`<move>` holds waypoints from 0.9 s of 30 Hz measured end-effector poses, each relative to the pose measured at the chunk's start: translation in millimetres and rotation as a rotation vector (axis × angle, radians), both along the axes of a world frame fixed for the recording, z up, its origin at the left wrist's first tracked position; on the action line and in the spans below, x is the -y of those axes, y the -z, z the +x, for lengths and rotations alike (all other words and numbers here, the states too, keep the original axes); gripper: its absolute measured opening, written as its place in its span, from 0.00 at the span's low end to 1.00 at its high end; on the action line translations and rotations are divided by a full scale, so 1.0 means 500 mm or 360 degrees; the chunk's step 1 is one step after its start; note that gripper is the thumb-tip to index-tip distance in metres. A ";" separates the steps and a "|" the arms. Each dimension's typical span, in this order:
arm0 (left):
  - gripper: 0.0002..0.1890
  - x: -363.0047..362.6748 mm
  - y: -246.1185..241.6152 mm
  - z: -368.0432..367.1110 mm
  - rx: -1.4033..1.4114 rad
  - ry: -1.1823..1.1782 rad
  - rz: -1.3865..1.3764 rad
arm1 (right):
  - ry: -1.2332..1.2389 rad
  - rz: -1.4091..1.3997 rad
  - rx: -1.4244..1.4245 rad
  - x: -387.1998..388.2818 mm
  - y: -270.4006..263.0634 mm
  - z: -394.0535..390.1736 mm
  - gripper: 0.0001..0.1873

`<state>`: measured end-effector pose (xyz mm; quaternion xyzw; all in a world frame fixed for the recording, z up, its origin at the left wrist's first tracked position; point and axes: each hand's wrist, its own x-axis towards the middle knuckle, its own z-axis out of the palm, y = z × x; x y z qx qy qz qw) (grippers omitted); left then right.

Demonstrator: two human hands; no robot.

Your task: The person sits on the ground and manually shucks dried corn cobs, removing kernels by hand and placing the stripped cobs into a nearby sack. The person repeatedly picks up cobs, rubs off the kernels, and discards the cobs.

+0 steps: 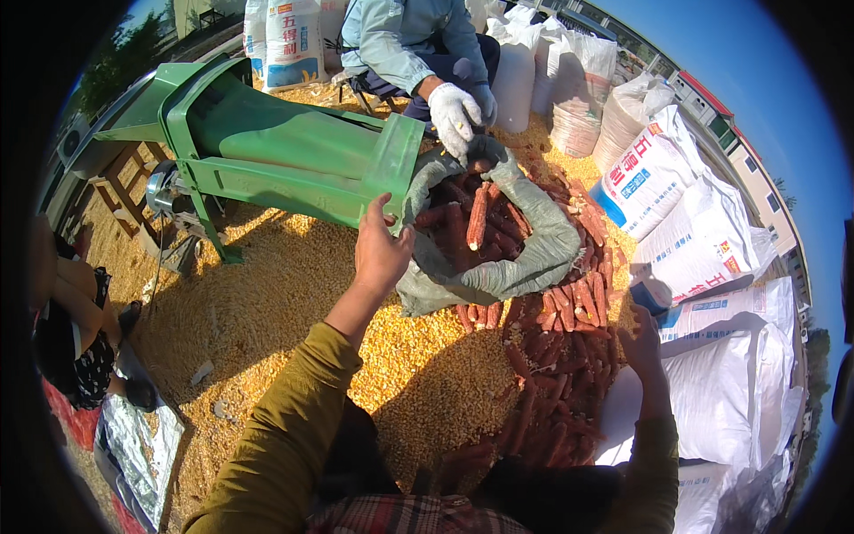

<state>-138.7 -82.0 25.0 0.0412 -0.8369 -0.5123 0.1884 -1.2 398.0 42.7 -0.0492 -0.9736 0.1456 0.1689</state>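
Note:
My left hand [381, 250] is raised with fingers apart and nothing in it, by the end of a green corn sheller [287, 170] and the near-left rim of a sack. Whether its fingertips touch the machine, I cannot tell. The grey-green woven sack [548, 247] gapes wide, with red shelled corn cobs [478, 217] inside. My right hand [640, 344], in shadow, holds nothing visible; its fingers are spread between a heap of bare cobs [557, 374] and the stacked white sacks. Across the sack, another person's white-gloved hand [454, 117] hangs over its far rim.
Loose yellow corn kernels [267, 314] cover the ground. Full white woven sacks [714, 394] line the right side, and more sacks [293, 43] stand behind. A co-worker in a blue jacket [393, 40] sits opposite. At left are another person's legs [83, 320] and a silvery sheet [143, 454].

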 end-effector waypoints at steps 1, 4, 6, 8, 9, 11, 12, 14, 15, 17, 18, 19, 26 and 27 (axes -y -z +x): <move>0.33 0.001 0.001 0.002 -0.0024 0.0030 0.0048 | 0.0093 -0.0089 0.0140 -0.035 0.017 0.065 0.27; 0.30 0.012 0.040 0.002 -0.0196 0.0066 -0.0035 | 0.0455 -0.0304 0.0376 -0.143 0.067 0.276 0.25; 0.30 0.029 0.042 0.014 -0.0153 0.0156 0.0045 | 0.0713 -0.0530 0.0407 -0.176 0.114 0.418 0.23; 0.29 0.035 0.018 0.037 -0.0252 0.0185 0.0088 | 0.1007 -0.0882 0.0445 -0.181 0.181 0.544 0.22; 0.28 0.062 0.022 0.038 -0.0320 0.0207 0.0082 | 0.1116 -0.1107 0.0455 -0.159 0.212 0.583 0.21; 0.26 0.015 -0.006 0.089 -0.0313 0.0264 0.0100 | 0.1285 -0.1203 0.0464 -0.167 0.336 0.731 0.21; 0.25 0.031 -0.002 0.102 -0.0349 0.0314 0.0052 | 0.1334 -0.1260 0.0548 -0.133 0.385 0.762 0.22; 0.24 -0.006 -0.005 0.155 -0.0389 0.0422 0.0000 | 0.1378 -0.1101 0.0696 -0.062 0.479 0.816 0.28; 0.23 -0.039 -0.012 0.186 -0.0364 0.0521 0.0019 | 0.1361 -0.0903 0.0772 -0.035 0.523 0.841 0.32; 0.23 -0.115 -0.039 0.260 -0.0212 0.0770 0.0165 | 0.1271 -0.0844 0.0576 0.026 0.568 0.824 0.40; 0.23 -0.159 -0.053 0.297 -0.0132 0.0881 0.0242 | 0.1290 -0.0808 0.0542 0.042 0.577 0.803 0.43; 0.22 -0.196 -0.066 0.326 -0.0062 0.1049 0.0349 | 0.1292 -0.0776 0.0509 0.044 0.575 0.766 0.46; 0.21 -0.529 -0.033 0.496 0.1086 0.1548 0.1529 | 0.0492 -0.1977 -0.0302 -0.082 0.568 0.605 0.71; 0.20 -0.548 -0.007 0.506 0.1212 0.1640 0.1604 | 0.0371 -0.2262 -0.0265 -0.065 0.538 0.578 0.73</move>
